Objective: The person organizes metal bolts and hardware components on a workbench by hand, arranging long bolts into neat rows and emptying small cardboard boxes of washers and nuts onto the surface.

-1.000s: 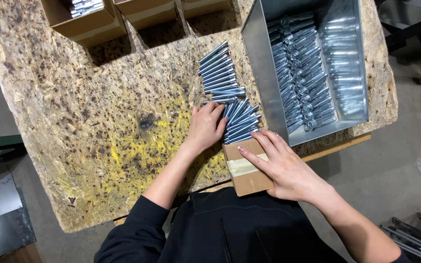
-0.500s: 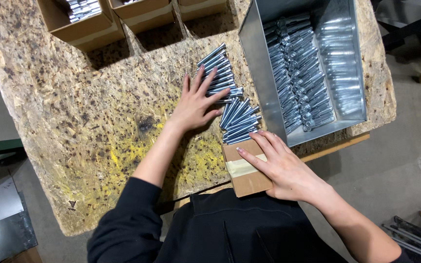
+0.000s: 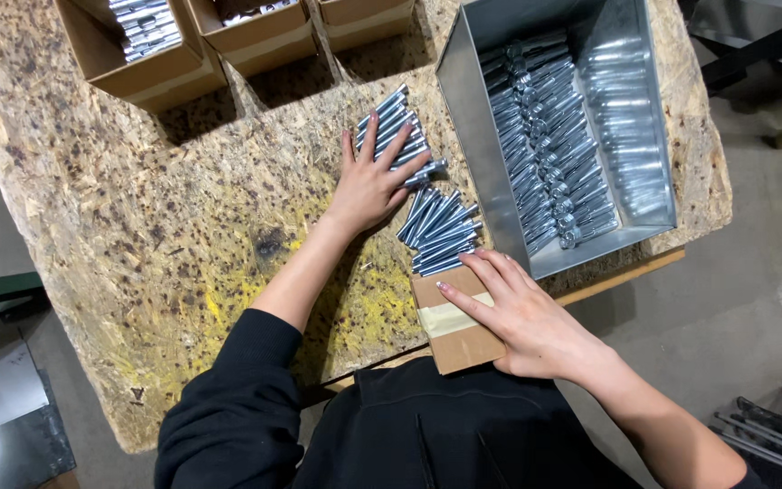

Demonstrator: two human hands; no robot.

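Your left hand (image 3: pixel 368 181) has slid up from the near bolts (image 3: pixel 439 230) onto the far row of bolts (image 3: pixel 395 127), fingers spread flat; keep them square while your right hand (image 3: pixel 525 312), open-palmed, steadies the cardboard box (image 3: pixel 452 333).

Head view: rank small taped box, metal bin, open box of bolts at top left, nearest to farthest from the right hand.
1. Small taped box, under the right hand, at the near edge.
2. Metal bin, just beyond, on the right.
3. Open box of bolts, far top left.

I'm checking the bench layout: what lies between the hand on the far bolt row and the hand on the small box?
In the head view, a fanned bundle of bolts lies between left hand and right hand.
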